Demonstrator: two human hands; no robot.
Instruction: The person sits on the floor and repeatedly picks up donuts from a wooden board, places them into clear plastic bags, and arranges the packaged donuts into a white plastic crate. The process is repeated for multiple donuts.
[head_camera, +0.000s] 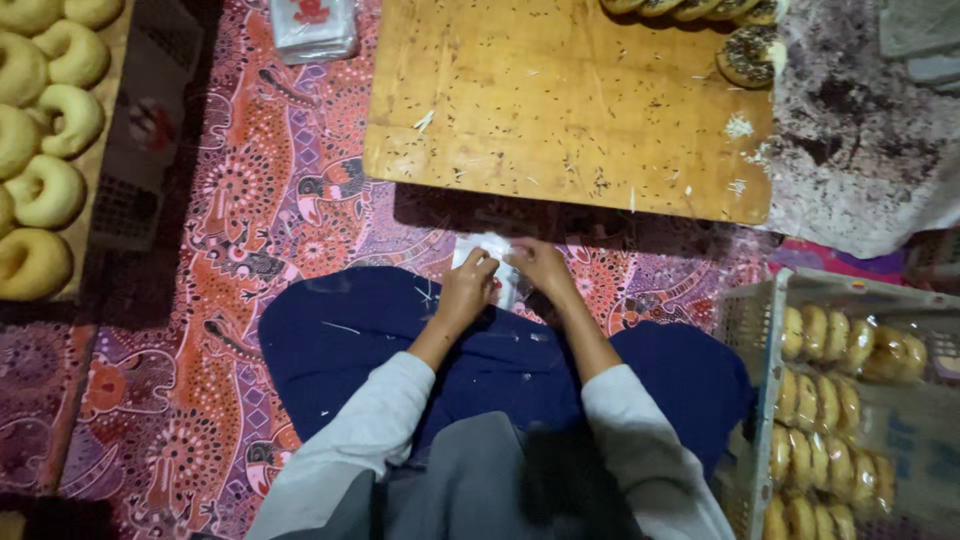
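Head view: both hands, left (467, 290) & right (541, 266), pinching white plastic bag (487, 246) over lap.

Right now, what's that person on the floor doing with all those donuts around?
A person sits on a patterned mat, both hands at a small clear plastic bag over their lap. The left hand and right hand each have a grip on it. A wooden board with sprinkled donuts lies ahead, plain donuts to the left, and bagged donuts fill a crate on the right.
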